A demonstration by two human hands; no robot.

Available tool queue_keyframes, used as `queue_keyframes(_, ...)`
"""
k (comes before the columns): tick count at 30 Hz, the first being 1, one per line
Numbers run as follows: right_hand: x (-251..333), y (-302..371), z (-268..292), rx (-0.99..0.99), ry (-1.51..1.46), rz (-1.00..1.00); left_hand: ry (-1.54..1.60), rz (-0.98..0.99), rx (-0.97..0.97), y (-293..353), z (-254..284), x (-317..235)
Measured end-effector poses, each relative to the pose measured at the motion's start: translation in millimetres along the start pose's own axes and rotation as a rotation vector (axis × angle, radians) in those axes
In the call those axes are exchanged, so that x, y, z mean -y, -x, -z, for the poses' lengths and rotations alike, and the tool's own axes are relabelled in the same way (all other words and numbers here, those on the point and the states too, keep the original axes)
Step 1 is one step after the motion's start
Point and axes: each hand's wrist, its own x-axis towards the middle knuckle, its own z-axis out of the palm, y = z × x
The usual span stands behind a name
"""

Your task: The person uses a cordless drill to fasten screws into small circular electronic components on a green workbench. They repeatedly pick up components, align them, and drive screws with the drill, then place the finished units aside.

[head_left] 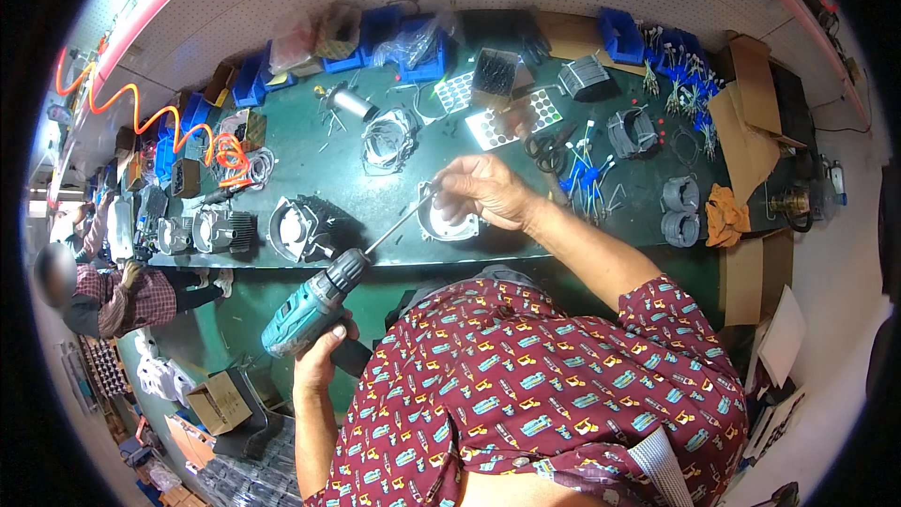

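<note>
My left hand point(322, 354) is wrapped round the grip of a teal and black cordless drill point(306, 310). The drill's long thin driver bit point(402, 228) slants up to the right. At its tip, my right hand point(486, 192) has its fingers pinched together; what they hold is too small to make out. Just below those fingers, a round metal housing point(445, 222) with a pale inside sits near the bench's front edge, partly covered by the hand. To its left stands a finned dark motor housing point(302, 228) with a white round part inside.
Across the green workbench point(366, 197) lie a coiled cable point(389, 141), a sheet of round stickers point(514, 120), scissors point(547, 149), blue-ended wires point(588, 176) and grey housings point(680, 210). Blue bins point(422, 62) line the back. An orange coiled hose point(174, 122) hangs left; a co-worker point(122, 296) is beyond.
</note>
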Motion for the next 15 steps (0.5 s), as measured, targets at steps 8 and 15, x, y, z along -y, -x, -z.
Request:
queue_keyframes(8,-4,-3,-12,-0.057,0.003,0.025,-0.006,0.034,0.047,-7,11,6)
queue_keyframes(15,3,-4,0,-0.048,0.206,-0.113,-0.119,-0.031,0.046,-5,9,-10)
